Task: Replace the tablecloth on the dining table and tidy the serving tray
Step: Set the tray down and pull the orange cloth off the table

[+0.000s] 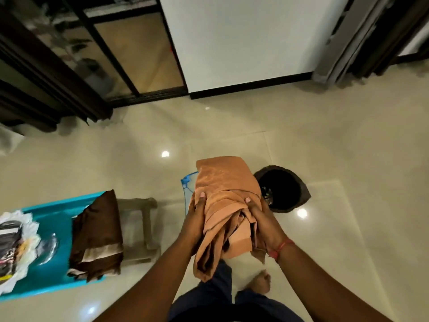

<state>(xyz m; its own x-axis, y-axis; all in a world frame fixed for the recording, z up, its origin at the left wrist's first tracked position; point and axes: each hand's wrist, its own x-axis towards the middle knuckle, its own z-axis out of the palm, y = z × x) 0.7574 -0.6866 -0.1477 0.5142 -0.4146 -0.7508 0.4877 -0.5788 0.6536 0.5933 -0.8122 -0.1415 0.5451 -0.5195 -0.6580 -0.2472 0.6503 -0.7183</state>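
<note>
A bundled orange tablecloth is held in front of me above the tiled floor. My left hand grips its left side with the thumb on top. My right hand grips its right side, a red thread round the wrist. Loose folds of the cloth hang down between my forearms. A folded dark brown tablecloth with a pale band lies on a teal table at the left. Under the orange bundle shows the blue rim of a mesh basket, mostly hidden.
A dark round bin stands on the floor just right of the bundle. A small wooden stool stands beside the teal table. White plastic bags lie on the table's left. Glass sliding doors and a white wall are ahead. My feet are below.
</note>
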